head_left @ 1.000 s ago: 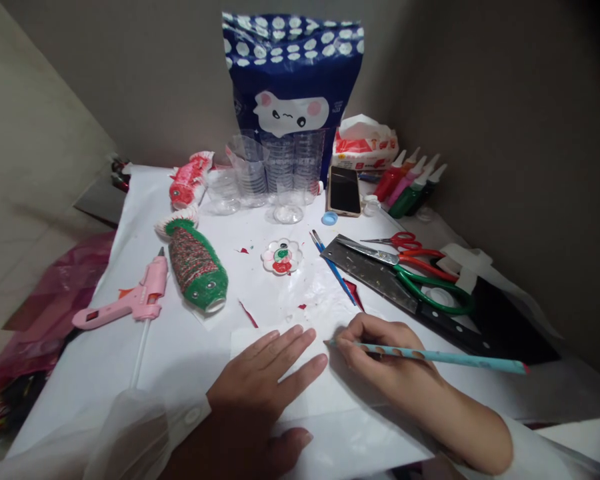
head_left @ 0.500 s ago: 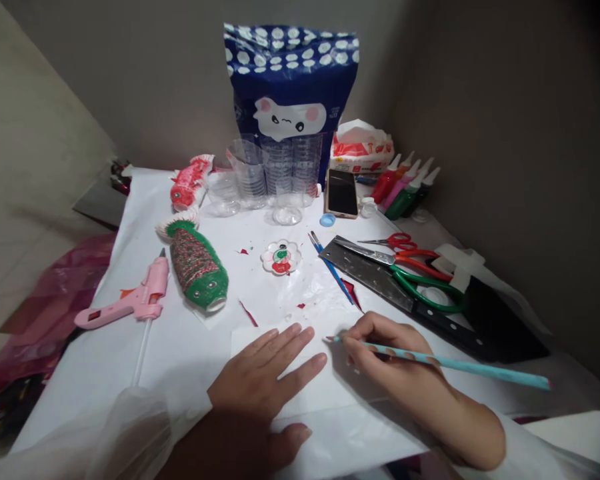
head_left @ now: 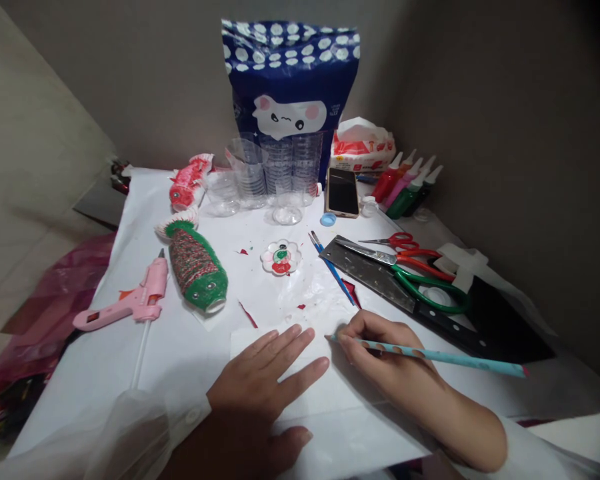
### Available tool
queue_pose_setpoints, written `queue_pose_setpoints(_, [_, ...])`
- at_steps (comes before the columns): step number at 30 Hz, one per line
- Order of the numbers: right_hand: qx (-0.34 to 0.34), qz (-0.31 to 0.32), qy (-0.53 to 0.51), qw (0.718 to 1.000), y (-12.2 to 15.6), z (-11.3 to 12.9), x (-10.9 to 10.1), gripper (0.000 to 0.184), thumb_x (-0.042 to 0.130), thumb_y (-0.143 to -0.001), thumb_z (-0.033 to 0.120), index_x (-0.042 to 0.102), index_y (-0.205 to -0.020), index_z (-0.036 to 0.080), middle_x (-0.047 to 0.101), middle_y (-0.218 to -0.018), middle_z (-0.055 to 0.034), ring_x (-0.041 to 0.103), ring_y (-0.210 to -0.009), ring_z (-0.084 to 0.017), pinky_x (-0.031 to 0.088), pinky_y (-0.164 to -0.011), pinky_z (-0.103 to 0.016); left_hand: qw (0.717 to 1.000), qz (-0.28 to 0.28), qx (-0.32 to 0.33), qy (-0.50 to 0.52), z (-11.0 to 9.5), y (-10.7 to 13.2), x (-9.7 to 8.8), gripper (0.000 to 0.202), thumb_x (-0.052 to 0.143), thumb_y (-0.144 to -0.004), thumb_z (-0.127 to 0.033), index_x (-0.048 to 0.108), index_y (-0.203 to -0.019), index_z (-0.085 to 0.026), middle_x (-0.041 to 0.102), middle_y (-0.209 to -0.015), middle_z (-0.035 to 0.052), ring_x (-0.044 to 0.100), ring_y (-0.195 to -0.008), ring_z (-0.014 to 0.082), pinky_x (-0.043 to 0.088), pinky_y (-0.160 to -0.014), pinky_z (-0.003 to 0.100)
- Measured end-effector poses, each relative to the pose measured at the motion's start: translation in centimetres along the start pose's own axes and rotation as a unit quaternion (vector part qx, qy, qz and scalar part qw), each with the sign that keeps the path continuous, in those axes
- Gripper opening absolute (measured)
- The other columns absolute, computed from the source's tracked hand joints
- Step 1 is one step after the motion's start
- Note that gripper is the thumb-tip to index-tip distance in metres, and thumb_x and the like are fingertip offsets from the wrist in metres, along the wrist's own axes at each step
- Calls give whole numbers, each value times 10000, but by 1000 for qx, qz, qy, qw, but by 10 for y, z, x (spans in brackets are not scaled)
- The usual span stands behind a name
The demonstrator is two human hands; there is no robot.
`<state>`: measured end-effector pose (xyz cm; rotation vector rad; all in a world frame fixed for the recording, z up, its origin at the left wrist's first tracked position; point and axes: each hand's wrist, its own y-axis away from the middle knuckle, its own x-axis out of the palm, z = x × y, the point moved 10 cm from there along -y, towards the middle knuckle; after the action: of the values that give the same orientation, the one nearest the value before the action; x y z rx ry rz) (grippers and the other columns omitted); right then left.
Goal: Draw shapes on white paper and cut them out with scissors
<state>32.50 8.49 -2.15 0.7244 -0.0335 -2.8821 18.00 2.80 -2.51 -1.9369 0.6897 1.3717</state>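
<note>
My left hand (head_left: 265, 387) lies flat with fingers spread on a small white sheet of paper (head_left: 325, 393) near the table's front edge. My right hand (head_left: 380, 353) is closed on a light blue pencil (head_left: 445, 358), whose tip touches the paper just right of my left fingertips. The pencil's far end points to the right, over the black mat.
A white-covered table (head_left: 130, 347) holds a green fish craft (head_left: 196, 267), a red fish craft (head_left: 189, 181), a pink glue gun (head_left: 130, 301), a paint palette (head_left: 281, 257), clear cups (head_left: 275, 173), a phone (head_left: 343, 191), paint bottles (head_left: 405, 183), scissors (head_left: 420, 277), brushes (head_left: 333, 267) and a blue bag (head_left: 290, 93).
The pencil's far end swung slightly down then back up; its tip stays on the paper. My left hand has barely moved.
</note>
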Motion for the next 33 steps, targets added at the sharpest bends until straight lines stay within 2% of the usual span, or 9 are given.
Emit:
queue_pose_setpoints(8, [14,-29,20,999,0,-3,-4,180,553,-840,202,511,-666,220,543,-582,50,473,-552,-123,365,-511,-242,1000,-4,14,4,0,0,0,631,365,-944,-616,398,-1484,-292,310,-1607,75,359,-1435,292,308,-1153,449])
queue_pose_setpoints(17, [5,-23,43,999,2,-1,-4,160,509,-817,182,462,-671,226,517,-588,48,447,-550,-126,352,-510,-249,1000,-2,2,-8,-2,0,-3,638,475,-909,-544,388,-1486,-288,337,-1595,66,350,-1442,273,298,-1159,445])
queue_pose_setpoints(22, [2,1,4,1000,0,-3,-1,156,516,-798,204,465,-652,225,491,-573,48,425,-537,-126,341,-492,-247,1000,-5,-2,-13,-1,1,-4,681,472,-906,-574,351,-1507,-276,333,-1596,61,325,-1455,257,270,-1173,420])
queue_pose_setpoints(26, [29,-21,-35,999,-1,-12,-7,167,541,-812,246,486,-656,222,513,-586,41,442,-546,-130,361,-504,-246,1000,-6,-3,-20,-2,1,-5,695,454,-913,-590,340,-1513,-257,343,-1591,66,329,-1453,259,276,-1167,423])
queue_pose_setpoints(33, [15,-24,9,1000,0,-9,-4,161,533,-822,234,487,-668,222,500,-568,48,432,-527,-126,344,-498,-249,1000,-9,5,-29,-3,0,-5,705,470,-906,-591,370,-1496,-219,368,-1579,80,338,-1448,255,262,-1177,410])
